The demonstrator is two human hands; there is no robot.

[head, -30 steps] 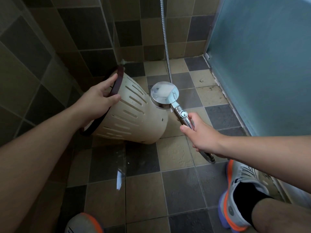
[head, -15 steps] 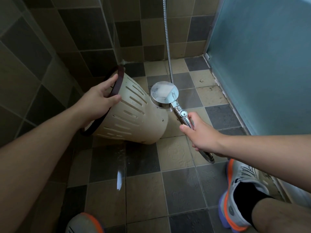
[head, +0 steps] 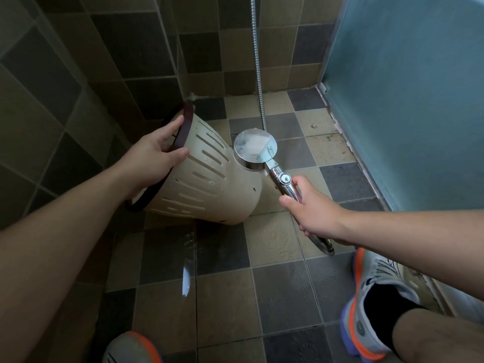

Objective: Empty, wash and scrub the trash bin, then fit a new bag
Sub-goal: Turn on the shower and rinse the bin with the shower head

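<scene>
A cream slotted trash bin [head: 209, 189] with a dark brown rim lies tipped on its side on the tiled floor, its mouth facing left toward the wall. My left hand [head: 154, 155] grips the rim, thumb on the outer wall and fingers over the edge. My right hand [head: 311, 208] holds the chrome handle of a shower head [head: 255, 148], whose round face hangs just right of the bin's base. No spray is visible. The inside of the bin is hidden.
A metal shower hose [head: 258, 61] runs up the back tiled wall. A blue frosted panel [head: 406, 100] closes the right side. My shoes stand at the bottom left [head: 131, 348] and right [head: 372, 297]. The floor tiles [head: 188, 258] below the bin look wet.
</scene>
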